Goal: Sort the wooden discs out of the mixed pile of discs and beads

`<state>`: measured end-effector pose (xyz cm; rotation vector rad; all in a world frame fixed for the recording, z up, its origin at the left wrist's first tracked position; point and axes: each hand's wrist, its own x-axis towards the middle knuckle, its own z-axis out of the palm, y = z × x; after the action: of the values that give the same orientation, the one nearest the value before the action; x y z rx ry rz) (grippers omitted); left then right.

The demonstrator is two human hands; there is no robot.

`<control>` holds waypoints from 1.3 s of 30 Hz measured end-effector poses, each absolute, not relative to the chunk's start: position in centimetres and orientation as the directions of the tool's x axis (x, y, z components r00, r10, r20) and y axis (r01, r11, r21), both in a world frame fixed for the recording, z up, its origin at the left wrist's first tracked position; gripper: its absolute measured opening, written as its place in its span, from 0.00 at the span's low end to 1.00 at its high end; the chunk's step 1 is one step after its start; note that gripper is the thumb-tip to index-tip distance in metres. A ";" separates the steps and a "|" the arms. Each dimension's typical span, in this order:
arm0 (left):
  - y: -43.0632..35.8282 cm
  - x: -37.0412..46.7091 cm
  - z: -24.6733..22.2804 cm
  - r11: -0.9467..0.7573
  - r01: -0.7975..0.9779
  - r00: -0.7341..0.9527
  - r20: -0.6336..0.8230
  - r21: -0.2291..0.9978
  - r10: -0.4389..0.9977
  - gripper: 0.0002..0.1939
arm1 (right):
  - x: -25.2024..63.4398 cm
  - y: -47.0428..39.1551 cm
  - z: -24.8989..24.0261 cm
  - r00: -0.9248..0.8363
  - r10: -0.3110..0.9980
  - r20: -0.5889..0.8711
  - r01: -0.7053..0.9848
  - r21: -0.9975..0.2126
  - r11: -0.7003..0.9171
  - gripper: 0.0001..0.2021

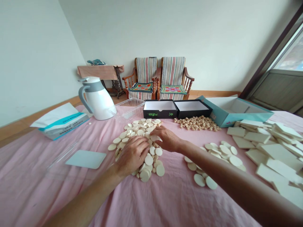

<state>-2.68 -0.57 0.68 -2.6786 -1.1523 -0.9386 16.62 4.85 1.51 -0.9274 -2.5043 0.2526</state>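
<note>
– left hand palm down on the heap of round discs, fingers curved; can't tell whether it's gripping any!
– and the right hand?
– fingertips at a pale disc in that same heap, grip unclear too.
– further out, wooden pieces in front of a black box, another disc pile to the right, flat tiles beyond, pink cloth underneath.

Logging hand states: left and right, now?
Left hand: on the discs; holding or not, can't tell.
Right hand: at the discs; holding or not, can't tell.
</note>
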 end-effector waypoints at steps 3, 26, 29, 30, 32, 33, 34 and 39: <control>-0.6 -2.8 0.6 -0.712 0.680 0.529 0.556 0.174 0.641 0.08 | 16.5 4.8 1.6 -0.658 0.660 0.362 0.579 -0.318 0.751 0.14; -0.3 -2.8 0.1 -0.724 0.667 0.535 0.564 0.173 0.628 0.08 | 23.7 1.7 5.7 -0.580 0.810 0.084 0.713 -0.429 0.555 0.15; -0.4 -2.8 0.2 -0.722 0.668 0.534 0.558 0.183 0.635 0.08 | 20.0 3.1 3.8 -0.640 0.733 0.232 0.631 -0.385 0.673 0.17; -0.4 -2.8 0.2 -0.720 0.669 0.533 0.556 0.185 0.638 0.08 | 19.2 3.5 3.3 -0.653 0.714 0.251 0.618 -0.367 0.695 0.16; -0.4 -2.8 0.2 -0.716 0.672 0.531 0.552 0.187 0.643 0.08 | 18.0 4.1 2.4 -0.665 0.703 0.250 0.617 -0.346 0.707 0.14; -0.4 -2.8 0.3 -0.714 0.675 0.529 0.553 0.186 0.644 0.08 | 17.6 4.3 2.1 -0.661 0.709 0.246 0.625 -0.341 0.702 0.13; -0.4 -2.8 0.3 -0.713 0.676 0.528 0.554 0.185 0.644 0.08 | 17.4 4.4 1.8 -0.652 0.717 0.246 0.635 -0.338 0.694 0.12; -0.4 -2.7 0.4 -0.713 0.678 0.529 0.555 0.178 0.642 0.07 | 18.8 3.9 1.8 -0.599 0.754 0.272 0.660 -0.367 0.656 0.11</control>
<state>-2.71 -0.42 0.37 -2.6948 -1.1637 -0.9403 18.77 3.91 1.85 -1.1109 -2.4720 0.3202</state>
